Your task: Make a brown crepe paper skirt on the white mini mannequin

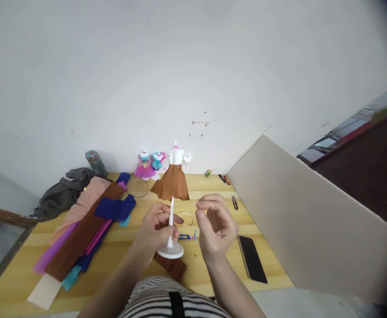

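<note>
My left hand is closed around the stem of a small white stand, which is upright with its round base down. To its right, my right hand is raised with thumb and forefinger pinched together. A tiny pale sliver shows at those fingertips, too small to name. Below the stand's base lies a pleated brown piece, partly hidden. Between and beyond my hands are a blue-handled tool and a thin curved strip. Further back stands a white mini dress form wearing a brown pleated skirt.
Coloured crepe sheets and striped cloth cover the left side, with a bottle behind. Small dressed forms stand by the wall. On the right are a phone, thread snips and an upright board.
</note>
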Demonstrator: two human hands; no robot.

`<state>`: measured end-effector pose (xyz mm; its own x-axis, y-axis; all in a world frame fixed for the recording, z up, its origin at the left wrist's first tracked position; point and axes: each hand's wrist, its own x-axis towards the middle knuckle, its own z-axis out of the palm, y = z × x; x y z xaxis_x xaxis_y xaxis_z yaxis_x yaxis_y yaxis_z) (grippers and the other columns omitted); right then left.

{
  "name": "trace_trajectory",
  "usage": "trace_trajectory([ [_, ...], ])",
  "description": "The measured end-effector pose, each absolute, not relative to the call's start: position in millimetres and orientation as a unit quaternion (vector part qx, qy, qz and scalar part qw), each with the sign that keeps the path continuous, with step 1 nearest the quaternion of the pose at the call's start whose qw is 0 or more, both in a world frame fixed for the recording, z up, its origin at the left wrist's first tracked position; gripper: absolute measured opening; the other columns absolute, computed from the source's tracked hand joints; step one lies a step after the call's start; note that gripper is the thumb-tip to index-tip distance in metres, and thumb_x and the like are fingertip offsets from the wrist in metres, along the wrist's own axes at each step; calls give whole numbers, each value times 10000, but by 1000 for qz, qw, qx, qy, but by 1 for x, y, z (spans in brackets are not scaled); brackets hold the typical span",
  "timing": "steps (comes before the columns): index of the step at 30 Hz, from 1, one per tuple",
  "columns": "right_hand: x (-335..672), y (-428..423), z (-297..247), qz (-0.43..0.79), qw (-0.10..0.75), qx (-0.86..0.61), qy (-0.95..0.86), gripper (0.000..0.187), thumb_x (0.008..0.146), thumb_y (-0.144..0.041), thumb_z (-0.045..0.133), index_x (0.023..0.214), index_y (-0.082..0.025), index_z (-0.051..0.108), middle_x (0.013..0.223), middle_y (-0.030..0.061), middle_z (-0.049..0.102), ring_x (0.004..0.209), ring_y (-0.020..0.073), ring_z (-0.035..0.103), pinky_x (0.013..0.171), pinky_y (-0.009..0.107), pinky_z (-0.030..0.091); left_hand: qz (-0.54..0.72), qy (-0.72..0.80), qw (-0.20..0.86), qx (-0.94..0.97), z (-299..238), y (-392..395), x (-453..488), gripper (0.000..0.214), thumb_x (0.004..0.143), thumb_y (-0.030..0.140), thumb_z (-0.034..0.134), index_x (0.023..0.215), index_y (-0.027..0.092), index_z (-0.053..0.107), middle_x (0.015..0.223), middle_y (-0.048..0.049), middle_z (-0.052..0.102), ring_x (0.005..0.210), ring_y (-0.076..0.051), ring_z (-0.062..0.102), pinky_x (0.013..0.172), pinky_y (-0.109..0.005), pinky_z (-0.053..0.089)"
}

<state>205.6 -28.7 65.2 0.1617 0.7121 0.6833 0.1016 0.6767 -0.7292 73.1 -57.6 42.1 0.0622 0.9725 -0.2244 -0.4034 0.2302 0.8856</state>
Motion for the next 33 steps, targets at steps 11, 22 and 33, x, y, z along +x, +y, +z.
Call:
trace_trajectory([
  [11,206,-40,64,270,681,-333,-594,220,824,-159,582,1029,-226,628,778,11,526,752,163,519,670,309,446,560,421,625,344,49,-63,78,276,725,188,634,820,217,377,742,30,664,507,-80,549,491,-212,421],
  [22,197,-43,49,400,601,-362,-590,157,845,-302,586,728,-199,602,1000,90,624,987,232,561,852,380,433,590,441,561,379,46,-56,88,256,737,212,676,759,200,421,569,83,568,522,-72,539,529,-186,401],
  [33,206,-38,38,694,491,-228,-475,506,781,-625,566,1023,-210,723,962,98,644,601,128,477,541,264,373,578,399,640,312,44,-56,85,362,680,230,706,691,211,345,536,63,591,497,-110,583,518,-215,444],
])
